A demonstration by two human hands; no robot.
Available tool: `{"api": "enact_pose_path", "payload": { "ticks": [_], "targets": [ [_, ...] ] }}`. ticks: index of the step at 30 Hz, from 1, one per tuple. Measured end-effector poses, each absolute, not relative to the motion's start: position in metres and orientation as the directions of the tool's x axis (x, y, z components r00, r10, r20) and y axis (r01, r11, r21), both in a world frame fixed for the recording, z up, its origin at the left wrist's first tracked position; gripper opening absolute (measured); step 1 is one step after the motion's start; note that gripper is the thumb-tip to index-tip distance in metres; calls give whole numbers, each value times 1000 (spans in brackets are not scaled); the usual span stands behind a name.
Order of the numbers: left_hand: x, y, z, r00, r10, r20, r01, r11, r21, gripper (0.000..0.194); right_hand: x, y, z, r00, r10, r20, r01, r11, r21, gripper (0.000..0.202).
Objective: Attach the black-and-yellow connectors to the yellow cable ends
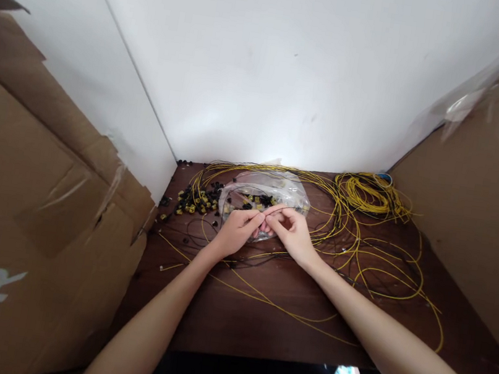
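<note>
My left hand (239, 230) and my right hand (292, 231) meet above the middle of the table, both closed in a pinch. Between the fingertips is what looks like a thin dark cable; its end is hidden by my fingers. Just beyond and beneath them lies a clear plastic bag (294, 187) with small black and yellow pieces in it. Left of the bag is a loose pile of small black and yellow plastic parts (200, 200). Long yellow cables (342, 210) loop behind and to the right of my hands.
A coiled bundle of yellow cable (361, 191) lies at the back right of the brown table (265, 333). Loose yellow strands cross its front. Cardboard boxes (44, 181) (479, 184) stand on both sides, and a white wall (271, 71) rises behind.
</note>
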State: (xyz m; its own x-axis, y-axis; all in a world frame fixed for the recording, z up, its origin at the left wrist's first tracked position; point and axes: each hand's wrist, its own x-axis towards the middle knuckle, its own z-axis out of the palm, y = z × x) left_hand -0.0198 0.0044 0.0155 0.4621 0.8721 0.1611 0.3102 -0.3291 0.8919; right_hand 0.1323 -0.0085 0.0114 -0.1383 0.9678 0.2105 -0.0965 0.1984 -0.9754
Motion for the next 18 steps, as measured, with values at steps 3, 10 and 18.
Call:
{"api": "enact_pose_path", "payload": {
  "ticks": [3, 10, 18],
  "targets": [
    [-20, 5, 15, 463, 872, 159, 302, -324, 897, 38, 133, -7, 10, -148, 966, 213, -88, 202, -976, 25],
    [-19, 5, 16, 448, 878, 168, 303, -326, 895, 38, 131, -8, 5, -75, 940, 333, 42, 336, -941, 16],
    [-20, 5, 16, 431, 886, 173, 294, -319, 901, 37, 130, -6, 3, -79, 945, 318, 45, 322, -946, 19]
  ]
}}
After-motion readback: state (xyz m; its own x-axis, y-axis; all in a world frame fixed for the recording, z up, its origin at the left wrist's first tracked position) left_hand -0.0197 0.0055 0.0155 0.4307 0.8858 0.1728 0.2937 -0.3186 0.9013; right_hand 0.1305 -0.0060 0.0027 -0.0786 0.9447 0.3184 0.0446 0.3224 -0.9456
